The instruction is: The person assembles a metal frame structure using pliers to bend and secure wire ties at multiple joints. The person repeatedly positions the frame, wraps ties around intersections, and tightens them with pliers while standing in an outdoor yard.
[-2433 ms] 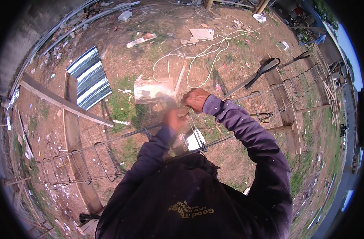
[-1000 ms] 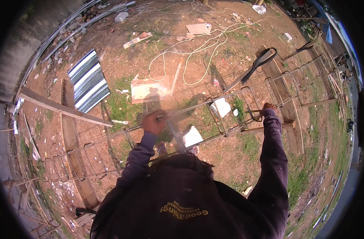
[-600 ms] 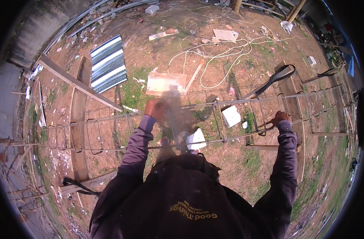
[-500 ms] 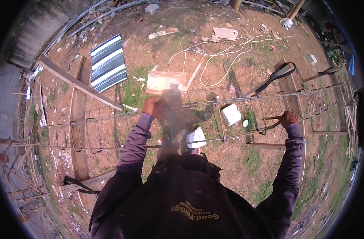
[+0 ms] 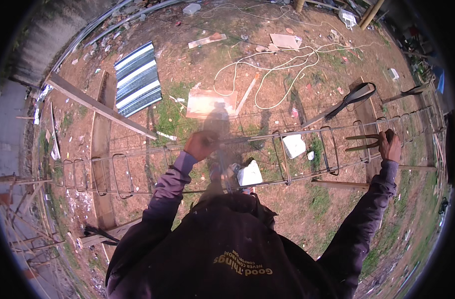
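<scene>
A long rebar cage [image 5: 307, 173], thin steel bars with rectangular stirrups, stretches across in front of me. My left hand [image 5: 201, 145] is closed around its upper bar, left of the middle; a hazy smear beside it partly hides the fingertips. Farther right, my right hand [image 5: 390, 145] grips a pair of pincers [image 5: 363, 142] close to their dark head. Their two handles point left, spread apart, above the cage's bars.
Wooden planks [image 5: 102, 149] and a slanting beam [image 5: 100, 107] support the cage at left, another plank [image 5: 369, 109] at right. Black straps [image 5: 351, 99] loop over wood. Beyond lie a striped metal sheet [image 5: 138, 79], a plywood piece [image 5: 211, 103] and pale cable [image 5: 260, 94]. White blocks [image 5: 250, 173] lie beneath.
My right hand has moved right and slightly up, and the pincers' handles now show spread apart. My left hand has shifted slightly right and down in the picture, still at the upper bar.
</scene>
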`<state>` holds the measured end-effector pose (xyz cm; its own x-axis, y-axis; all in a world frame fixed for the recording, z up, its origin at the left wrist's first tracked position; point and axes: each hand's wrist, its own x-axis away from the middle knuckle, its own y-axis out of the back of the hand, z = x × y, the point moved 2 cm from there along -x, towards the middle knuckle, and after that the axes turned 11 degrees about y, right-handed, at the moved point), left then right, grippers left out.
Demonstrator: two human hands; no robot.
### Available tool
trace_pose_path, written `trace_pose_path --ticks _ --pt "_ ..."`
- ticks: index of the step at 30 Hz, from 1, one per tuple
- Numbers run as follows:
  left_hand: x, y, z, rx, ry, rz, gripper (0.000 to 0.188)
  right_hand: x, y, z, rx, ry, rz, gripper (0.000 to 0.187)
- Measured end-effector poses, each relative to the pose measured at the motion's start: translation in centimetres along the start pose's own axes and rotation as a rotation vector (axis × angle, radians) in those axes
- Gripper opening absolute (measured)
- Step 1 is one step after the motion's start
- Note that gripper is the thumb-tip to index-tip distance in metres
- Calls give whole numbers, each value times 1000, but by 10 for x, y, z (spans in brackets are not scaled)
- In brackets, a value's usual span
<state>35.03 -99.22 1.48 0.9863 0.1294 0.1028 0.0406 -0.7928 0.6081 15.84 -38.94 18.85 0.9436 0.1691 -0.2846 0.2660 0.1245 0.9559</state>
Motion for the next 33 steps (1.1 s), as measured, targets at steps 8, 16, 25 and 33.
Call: trace_pose_path --ticks 8,16,25,33 --pt "9 3 7 -32 -100 -22 45 44 8 106 -1782 65 -64 50" --pt "12 8 13 50 18 4 37 37 -113 360 -2173 -297 -72 49" --pt "11 6 24 28 -3 25 28 58 -183 448 -2051 -461 -2 60" --pt "4 7 16 11 21 83 20 72 -209 476 -2083 -485 26 60"
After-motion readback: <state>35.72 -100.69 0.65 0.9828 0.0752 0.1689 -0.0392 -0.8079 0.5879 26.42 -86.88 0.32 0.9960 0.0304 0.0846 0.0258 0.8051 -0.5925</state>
